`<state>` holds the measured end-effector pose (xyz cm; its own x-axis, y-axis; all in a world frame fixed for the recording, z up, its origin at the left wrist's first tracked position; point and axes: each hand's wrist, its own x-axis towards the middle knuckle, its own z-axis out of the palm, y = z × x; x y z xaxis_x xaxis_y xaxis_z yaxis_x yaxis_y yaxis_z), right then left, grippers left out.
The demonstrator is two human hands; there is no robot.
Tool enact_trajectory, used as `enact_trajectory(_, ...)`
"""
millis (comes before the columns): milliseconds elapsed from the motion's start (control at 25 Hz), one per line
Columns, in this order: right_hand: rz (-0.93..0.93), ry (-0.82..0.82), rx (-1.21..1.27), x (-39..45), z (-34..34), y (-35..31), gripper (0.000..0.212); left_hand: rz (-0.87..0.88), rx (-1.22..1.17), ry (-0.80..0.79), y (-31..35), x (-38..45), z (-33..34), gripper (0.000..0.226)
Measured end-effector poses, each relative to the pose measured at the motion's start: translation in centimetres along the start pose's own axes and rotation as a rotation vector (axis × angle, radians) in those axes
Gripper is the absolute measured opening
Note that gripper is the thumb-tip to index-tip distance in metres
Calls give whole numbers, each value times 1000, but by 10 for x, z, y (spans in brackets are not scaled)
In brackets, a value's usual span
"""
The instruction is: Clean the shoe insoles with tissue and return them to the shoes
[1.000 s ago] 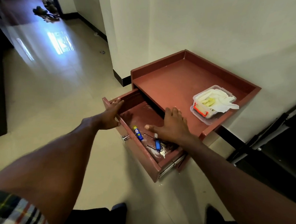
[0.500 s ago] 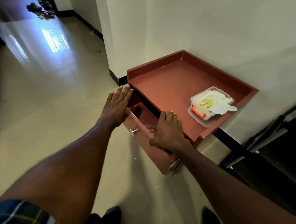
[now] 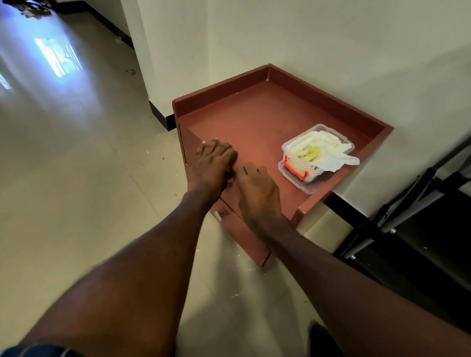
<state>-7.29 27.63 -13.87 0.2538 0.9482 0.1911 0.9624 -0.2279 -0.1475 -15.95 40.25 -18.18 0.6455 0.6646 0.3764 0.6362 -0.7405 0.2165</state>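
Both your hands rest on the front edge of the low reddish-brown cabinet [image 3: 254, 116], which stands in the corner against the cream wall [image 3: 320, 40]. Your left hand [image 3: 213, 163] lies palm down with the fingers curled over the top edge; it grips nothing that shows. Your right hand [image 3: 258, 190] sits just beside it, touching it at the thumb side, fingers bent down onto the cabinet top; whether anything is pinched beneath them cannot be told. Under your wrists the drawer [image 3: 242, 228] sits flush with the cabinet front, its small silver knob [image 3: 219, 214] showing between your forearms.

The tissue [image 3: 332, 156] you need sits in a clear plastic box [image 3: 297, 179] with an orange latch [image 3: 295, 168], on the right part of the cabinet top, near your right hand but apart from it. A white sheet hangs over the box's right rim, and something pale yellow shows inside it.

No insoles can be made out. A dark shoe toe [image 3: 325, 355] shows at the bottom edge, on the pale tiled floor [image 3: 63, 181]. A black metal frame [image 3: 420, 203] stands to the right of the cabinet.
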Motion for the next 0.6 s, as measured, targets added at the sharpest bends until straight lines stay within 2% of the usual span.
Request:
enact_trajectory(80, -1, 37, 20, 2, 5, 1, 54, 19, 36, 45, -4, 6, 1, 41)
enact_trajectory(200, -1, 46, 21, 0, 8, -1, 59, 43, 76, 49, -4, 9, -3, 33)
enact_trajectory(280, -22, 40, 22, -4, 6, -1, 59, 37, 86, 35, 3, 7, -6, 34)
enact_trajectory(400, 18, -20, 125, -10, -3, -2, 49, 35, 73, -72, 7, 6, -15, 42)
enact_trajectory(480, 11, -19, 194, -22, -18, -2, 49, 34, -113, -130, 23, -1, -26, 46)
enact_trajectory(520, -33, 40, 184, -28, -22, 3, 52, 20, -268, -95, 36, -5, -28, 48)
enact_trajectory(600, -24, 188, 66, -43, -46, 5, 57, -42, -403, 56, 63, -9, -39, 50)
